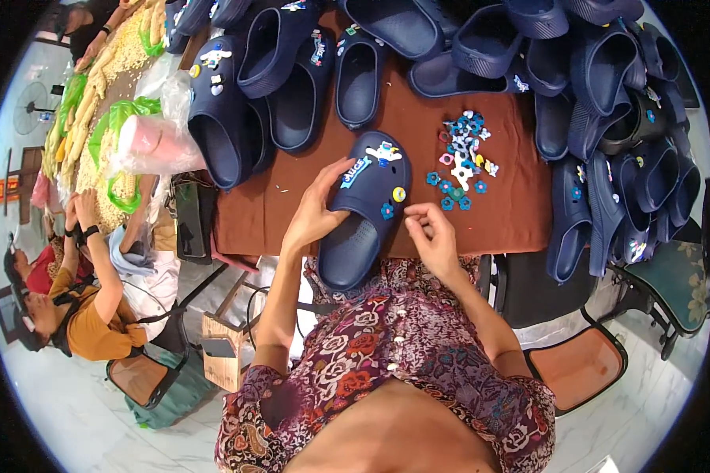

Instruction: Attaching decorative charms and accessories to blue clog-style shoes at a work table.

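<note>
Left hand (315,211) gripped the navy clog (373,195) by its side, suiting probably light, flexible foam; the hold of right hand (435,238) was unclear.

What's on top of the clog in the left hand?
The navy clog bears a white figure charm, a blue lettered tag, a yellow round charm and a blue flower charm. The left hand covers part of its left side; anything beneath is hidden.

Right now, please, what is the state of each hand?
Left hand: closed, holding a navy-blue, round-toed moulded clog with colourful charms by its side.
Right hand: fingers curled, beside the clog; whether it pinches anything small cannot be told.
</note>
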`<state>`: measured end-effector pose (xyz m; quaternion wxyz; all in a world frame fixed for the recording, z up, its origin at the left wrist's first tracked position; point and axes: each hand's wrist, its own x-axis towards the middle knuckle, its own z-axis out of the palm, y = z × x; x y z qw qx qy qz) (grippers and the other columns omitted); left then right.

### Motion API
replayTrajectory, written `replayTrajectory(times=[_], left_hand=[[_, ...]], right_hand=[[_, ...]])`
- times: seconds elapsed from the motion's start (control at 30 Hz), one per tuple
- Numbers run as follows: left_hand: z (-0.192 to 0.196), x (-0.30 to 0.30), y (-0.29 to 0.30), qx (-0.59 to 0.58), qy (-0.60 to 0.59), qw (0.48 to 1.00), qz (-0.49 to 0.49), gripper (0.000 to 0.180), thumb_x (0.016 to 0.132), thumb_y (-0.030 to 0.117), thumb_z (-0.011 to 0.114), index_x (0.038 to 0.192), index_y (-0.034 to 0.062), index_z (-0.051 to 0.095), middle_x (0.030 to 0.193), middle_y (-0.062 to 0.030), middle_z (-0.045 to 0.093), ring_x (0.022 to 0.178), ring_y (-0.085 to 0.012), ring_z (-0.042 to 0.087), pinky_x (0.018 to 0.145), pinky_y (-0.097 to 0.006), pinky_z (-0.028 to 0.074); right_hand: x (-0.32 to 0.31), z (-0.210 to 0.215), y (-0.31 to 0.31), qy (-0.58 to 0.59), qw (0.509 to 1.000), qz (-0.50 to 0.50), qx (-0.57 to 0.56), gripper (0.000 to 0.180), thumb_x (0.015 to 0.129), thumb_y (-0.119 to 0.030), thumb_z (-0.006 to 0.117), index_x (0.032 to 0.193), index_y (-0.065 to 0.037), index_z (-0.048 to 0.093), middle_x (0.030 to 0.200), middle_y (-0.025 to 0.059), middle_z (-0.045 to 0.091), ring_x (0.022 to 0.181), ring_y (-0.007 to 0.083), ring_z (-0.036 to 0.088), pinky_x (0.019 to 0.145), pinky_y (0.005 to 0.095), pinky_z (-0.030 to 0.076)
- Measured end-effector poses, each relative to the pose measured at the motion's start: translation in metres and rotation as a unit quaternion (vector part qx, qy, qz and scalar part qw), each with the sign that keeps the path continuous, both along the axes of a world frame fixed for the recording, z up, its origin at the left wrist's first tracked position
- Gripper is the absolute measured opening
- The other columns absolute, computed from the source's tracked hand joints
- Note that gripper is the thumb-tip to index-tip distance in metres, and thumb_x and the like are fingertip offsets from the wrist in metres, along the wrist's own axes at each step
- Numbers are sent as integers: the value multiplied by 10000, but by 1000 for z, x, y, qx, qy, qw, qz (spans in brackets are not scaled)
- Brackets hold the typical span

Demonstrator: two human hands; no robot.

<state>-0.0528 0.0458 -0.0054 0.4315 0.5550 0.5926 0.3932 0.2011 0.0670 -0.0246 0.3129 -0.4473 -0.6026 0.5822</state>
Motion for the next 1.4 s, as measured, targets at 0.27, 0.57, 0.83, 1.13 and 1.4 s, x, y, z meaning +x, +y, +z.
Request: replayTrajectory(times=[0.27, 0.57, 0.83, 1.13, 1.4], left_hand=[[72, 30, -24, 66, 154, 981, 95, 565, 727, 17, 707, 1278, 43, 586, 1320, -169, 517, 1217, -286, 538, 997, -354, 444], [62, 31, -43, -126, 0, 990, -55, 207, 884, 107, 655, 1044, -24, 662, 935, -103, 691, 841, -193, 670, 746, -313, 525], [15, 75, -41, -124, -259, 947, 141, 544, 914, 217, 696, 1312, -68, 457, 1209, -175, 598, 1133, -224, 589, 956, -331, 474], [-8, 74, -26, -153, -490, 824, 240, 458, 868, 70, 658, 1276, -65, 497, 1202, -109, 623, 1098, -194, 602, 973, -347, 453], [-8, 75, -19, -144, -539, 787, 263, 417, 814, -35, 624, 1219, -44, 525, 1091, -95, 642, 945, -166, 640, 866, -315, 522]], right_hand=[[-22, 8, 65, -59, 993, -6, 102, 229, 930, -64, 617, 1154, -17, 599, 1000, 88, 579, 830, 146, 604, 699, 270, 524], [-45, 14, 97, -159, 952, 75, 250, 421, 851, -218, 739, 1233, -92, 614, 1098, 82, 565, 1027, 232, 586, 824, 339, 508], [-57, 15, 98, -166, 952, 54, 253, 401, 797, -249, 767, 1148, -88, 660, 1052, 92, 569, 1013, 270, 573, 849, 375, 483], [-53, 16, 102, -148, 956, 78, 242, 382, 783, -194, 722, 1148, -92, 677, 1041, 96, 545, 1027, 288, 548, 908, 395, 458], [-48, 20, 109, -148, 957, 130, 214, 406, 802, -179, 692, 1204, -125, 668, 1086, 104, 528, 1076, 287, 539, 959, 394, 440]])
